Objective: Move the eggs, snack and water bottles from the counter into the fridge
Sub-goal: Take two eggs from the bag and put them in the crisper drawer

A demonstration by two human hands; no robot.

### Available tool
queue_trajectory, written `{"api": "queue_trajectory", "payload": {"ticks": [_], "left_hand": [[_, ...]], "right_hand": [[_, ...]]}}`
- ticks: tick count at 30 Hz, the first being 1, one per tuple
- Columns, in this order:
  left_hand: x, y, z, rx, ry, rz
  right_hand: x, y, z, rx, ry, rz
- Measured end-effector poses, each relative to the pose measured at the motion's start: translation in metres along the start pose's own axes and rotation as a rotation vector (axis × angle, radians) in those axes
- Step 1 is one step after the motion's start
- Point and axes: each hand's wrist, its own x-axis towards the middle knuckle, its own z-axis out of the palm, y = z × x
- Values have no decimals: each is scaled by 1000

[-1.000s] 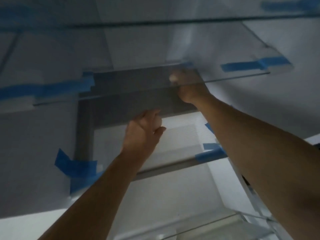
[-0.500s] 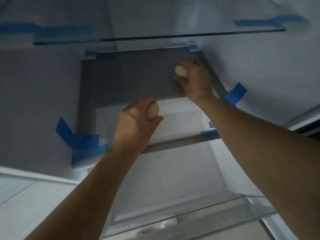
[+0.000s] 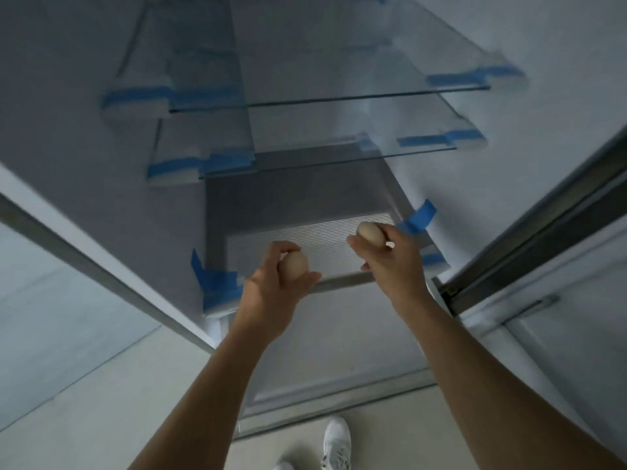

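No writing is legible. The left hand (image 3: 271,293) has its fingers closed around a pale tan egg (image 3: 296,264), long axis roughly upright; the right hand (image 3: 390,256) pinches another tan egg (image 3: 371,231), lying crosswise, both over the ribbed grey fridge shelf (image 3: 305,212).

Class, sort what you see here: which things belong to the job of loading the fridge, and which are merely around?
Belong to the job:
left hand
left egg
right hand
right egg
ribbed shelf

Merely around:
blue tape
glass shelves
white shoe
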Motion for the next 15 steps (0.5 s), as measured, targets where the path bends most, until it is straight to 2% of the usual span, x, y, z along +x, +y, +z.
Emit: {"api": "queue_trajectory", "payload": {"ticks": [3, 8, 12, 15], "left_hand": [[-26, 10, -2, -86, -36, -78], [-64, 17, 2, -98, -29, -172], [-82, 13, 5, -73, -49, -182], [-94, 6, 7, -60, -4, -184]], "right_hand": [[-40, -16, -15, 41, -77, 61], [-90, -24, -30, 109, -169, 143], [-111, -17, -34, 9, -175, 154], [-119, -9, -36, -63, -166, 143]]}}
